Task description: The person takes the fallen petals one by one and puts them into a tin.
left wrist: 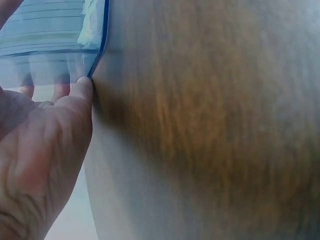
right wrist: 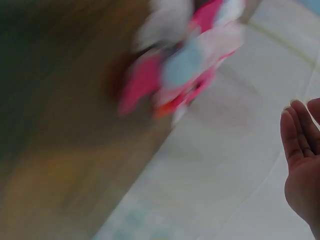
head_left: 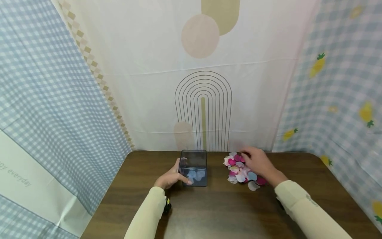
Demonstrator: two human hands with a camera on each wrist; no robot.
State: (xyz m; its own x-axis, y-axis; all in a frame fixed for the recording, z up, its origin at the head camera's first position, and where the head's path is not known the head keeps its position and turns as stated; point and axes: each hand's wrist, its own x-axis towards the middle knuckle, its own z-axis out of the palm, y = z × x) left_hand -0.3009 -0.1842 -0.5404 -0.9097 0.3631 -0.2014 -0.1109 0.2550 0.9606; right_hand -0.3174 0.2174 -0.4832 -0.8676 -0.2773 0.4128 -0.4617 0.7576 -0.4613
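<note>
A clear, dark-edged plastic box stands on the table, left of centre, with its open side towards me. Several pale bluish petals lie inside it. My left hand grips the box by its left side, thumb at the lower front; the left wrist view shows fingers through the clear wall. To the right lies a loose heap of artificial petals in pink, magenta, white and light blue. Just over the heap's right side is my right hand. Its fingers look fairly straight in the right wrist view, with no petal visible among them.
The brown wooden table ends at the back against a white patterned cloth. Blue checked cloth hangs at both sides. One pale petal lies at the heap's near edge.
</note>
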